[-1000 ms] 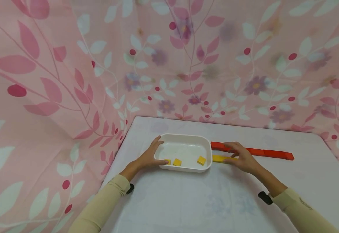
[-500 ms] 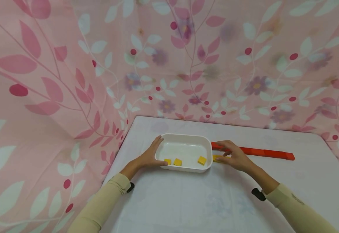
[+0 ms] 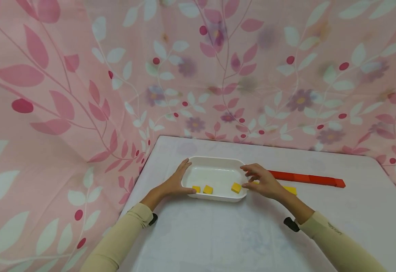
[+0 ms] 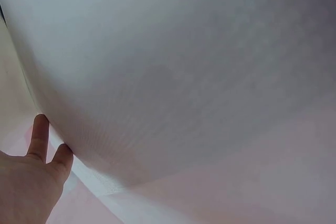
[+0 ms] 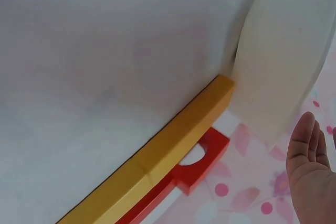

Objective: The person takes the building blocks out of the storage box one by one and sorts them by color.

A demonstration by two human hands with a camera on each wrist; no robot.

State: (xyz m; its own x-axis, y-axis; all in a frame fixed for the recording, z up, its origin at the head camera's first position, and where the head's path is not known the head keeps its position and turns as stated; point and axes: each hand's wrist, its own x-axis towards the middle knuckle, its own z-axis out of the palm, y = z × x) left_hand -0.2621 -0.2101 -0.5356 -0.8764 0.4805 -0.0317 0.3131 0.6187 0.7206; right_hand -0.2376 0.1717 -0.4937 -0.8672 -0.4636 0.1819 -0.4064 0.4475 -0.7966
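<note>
A white rectangular tray [image 3: 215, 175] lies on the table with three small yellow blocks [image 3: 208, 189] inside, along its front side. My left hand [image 3: 174, 184] holds the tray's left end, thumb over the front rim and fingers at the back-left corner. At the right end is my right hand [image 3: 260, 183], fingers spread around the rim; contact is hard to tell. In the right wrist view this hand [image 5: 310, 177] has its fingers extended beside the tray's outer wall [image 5: 283, 51]. Beneath the right hand runs a yellow bar [image 3: 290, 190], partly hidden, its end near the tray.
A long red bar [image 3: 307, 178] of joined pieces lies behind the yellow one. Its near end [image 5: 210, 156] has a round cutout. White cloth covers the table [image 3: 218, 234]. Pink floral curtains [image 3: 225, 75] hang behind and to the left.
My right hand has moved left along the yellow bar to the tray's right rim, uncovering the bar's far end. The left hand and the tray stay in place.
</note>
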